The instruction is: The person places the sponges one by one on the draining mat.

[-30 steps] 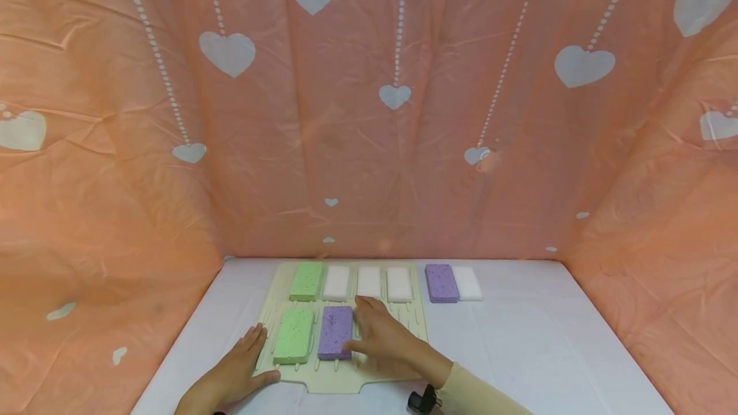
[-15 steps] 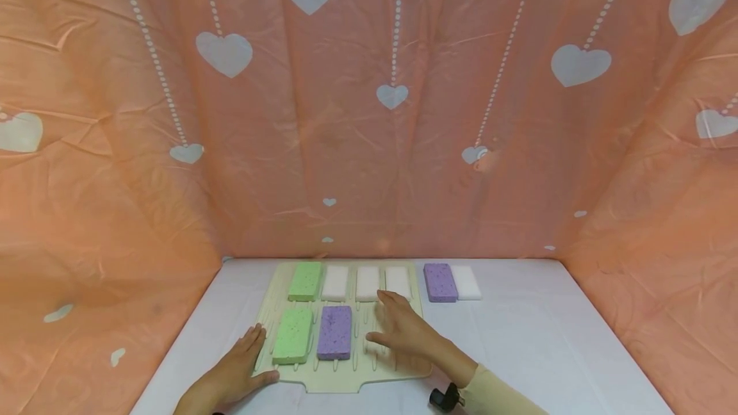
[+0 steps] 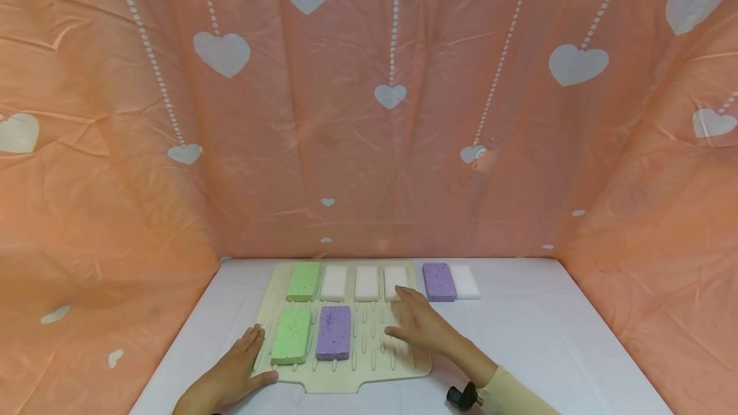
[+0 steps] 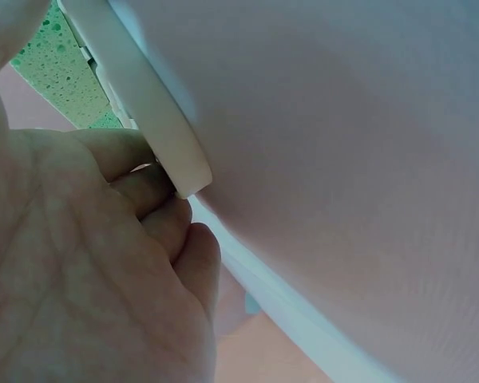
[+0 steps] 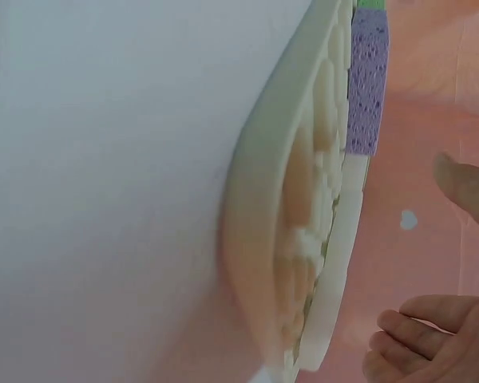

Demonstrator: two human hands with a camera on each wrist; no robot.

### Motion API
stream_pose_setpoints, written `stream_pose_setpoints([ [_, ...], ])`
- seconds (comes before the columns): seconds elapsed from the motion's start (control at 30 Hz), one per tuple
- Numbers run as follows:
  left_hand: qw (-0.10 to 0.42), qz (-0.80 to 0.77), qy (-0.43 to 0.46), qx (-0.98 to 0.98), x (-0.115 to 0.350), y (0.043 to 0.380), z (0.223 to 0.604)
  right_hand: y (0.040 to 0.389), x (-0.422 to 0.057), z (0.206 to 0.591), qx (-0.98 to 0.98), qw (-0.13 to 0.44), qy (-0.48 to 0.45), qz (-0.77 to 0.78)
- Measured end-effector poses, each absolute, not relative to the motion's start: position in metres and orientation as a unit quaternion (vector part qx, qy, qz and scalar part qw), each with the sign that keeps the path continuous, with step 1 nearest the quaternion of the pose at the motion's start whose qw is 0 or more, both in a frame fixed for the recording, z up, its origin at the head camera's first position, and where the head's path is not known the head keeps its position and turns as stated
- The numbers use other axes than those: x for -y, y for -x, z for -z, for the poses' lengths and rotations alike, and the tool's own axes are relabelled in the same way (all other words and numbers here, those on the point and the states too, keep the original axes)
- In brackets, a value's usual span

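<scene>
My left hand point(image 3: 233, 367) rests at the near left edge of a cream ribbed tray point(image 3: 334, 383), its fingertips touching the rim in the left wrist view. My right hand point(image 3: 423, 322) hovers over the right part of the tray with nothing in it, fingers extended and thumb apart. On the tray's front row lie a green sponge point(image 3: 291, 336) and a purple sponge point(image 3: 333, 333). Along its back row are another green sponge point(image 3: 303, 281) and three white sponges point(image 3: 366, 283); my right fingertips overlap the rightmost white sponge point(image 3: 395, 280) in the head view.
Right of the tray, a second purple sponge point(image 3: 439, 282) and a white sponge point(image 3: 464, 282) lie side by side on the white tablecloth point(image 3: 530, 351). An orange curtain with white hearts point(image 3: 346, 146) encloses the table at the back and both sides.
My right hand has moved right, away from the front purple sponge, which stays on the tray. The left hand keeps its place at the tray's edge.
</scene>
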State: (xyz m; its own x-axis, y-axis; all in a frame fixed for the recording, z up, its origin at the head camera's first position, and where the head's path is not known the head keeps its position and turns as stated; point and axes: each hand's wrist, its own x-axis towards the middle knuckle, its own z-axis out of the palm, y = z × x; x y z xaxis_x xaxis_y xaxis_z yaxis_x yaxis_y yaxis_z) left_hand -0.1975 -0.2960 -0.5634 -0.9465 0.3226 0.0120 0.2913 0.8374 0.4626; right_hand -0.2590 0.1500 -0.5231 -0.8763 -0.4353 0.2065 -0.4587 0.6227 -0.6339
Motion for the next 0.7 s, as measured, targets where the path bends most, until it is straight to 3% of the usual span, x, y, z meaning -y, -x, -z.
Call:
stream_pose_setpoints([
  [0.53,0.023,-0.234,-0.162,-0.958,0.295,0.198,0.565,0.264,-0.188,0.523,0.900,0.020,-0.223,-0.374],
  [0.7,0.042,-0.247,-0.157,-0.955,0.292,0.196,0.557,0.267,-0.198,0.524,0.908,0.032,-0.215,-0.357],
])
